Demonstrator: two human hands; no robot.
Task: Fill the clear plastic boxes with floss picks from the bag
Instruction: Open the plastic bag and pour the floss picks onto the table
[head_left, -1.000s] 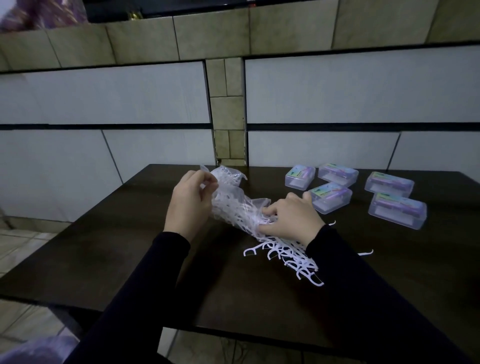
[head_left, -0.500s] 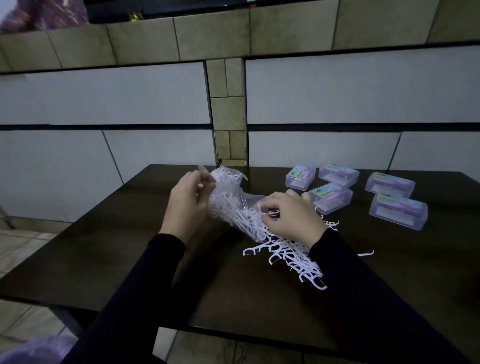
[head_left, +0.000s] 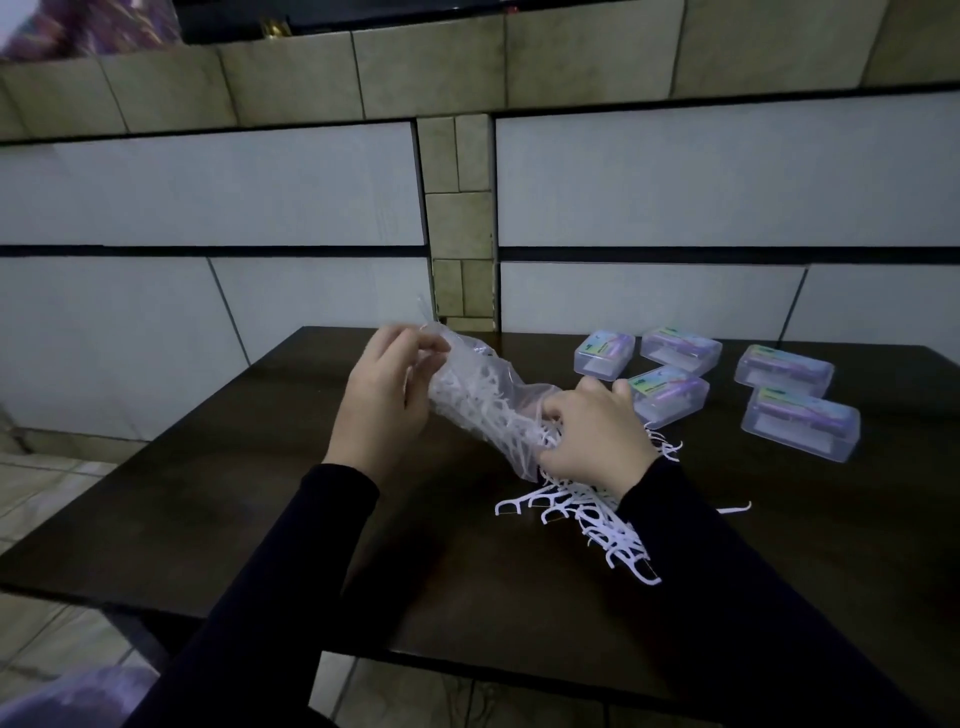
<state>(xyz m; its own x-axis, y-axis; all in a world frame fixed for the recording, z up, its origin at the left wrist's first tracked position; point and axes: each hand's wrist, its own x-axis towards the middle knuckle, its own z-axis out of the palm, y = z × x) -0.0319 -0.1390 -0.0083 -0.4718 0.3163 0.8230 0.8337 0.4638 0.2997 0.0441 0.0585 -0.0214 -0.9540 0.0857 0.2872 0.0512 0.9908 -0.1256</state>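
Note:
A clear plastic bag (head_left: 483, 400) of white floss picks lies tilted over the dark table (head_left: 260, 499), its closed end raised. My left hand (head_left: 384, 405) pinches that raised end. My right hand (head_left: 592, 436) is at the bag's mouth, fingers curled around picks there. A loose pile of floss picks (head_left: 587, 525) is spread on the table under and beside my right wrist. Several clear plastic boxes with coloured labels stand shut at the back right, the nearest box (head_left: 667, 397) just behind my right hand, another box (head_left: 800, 431) further right.
A single stray floss pick (head_left: 735, 509) lies right of the pile. The table's front edge (head_left: 467, 660) runs close to me, its left edge drops to a tiled floor. A tiled wall stands right behind the table.
My left hand has lifted the bag's closed end higher. My right hand has stayed at the mouth, and more picks lie spread by my right wrist.

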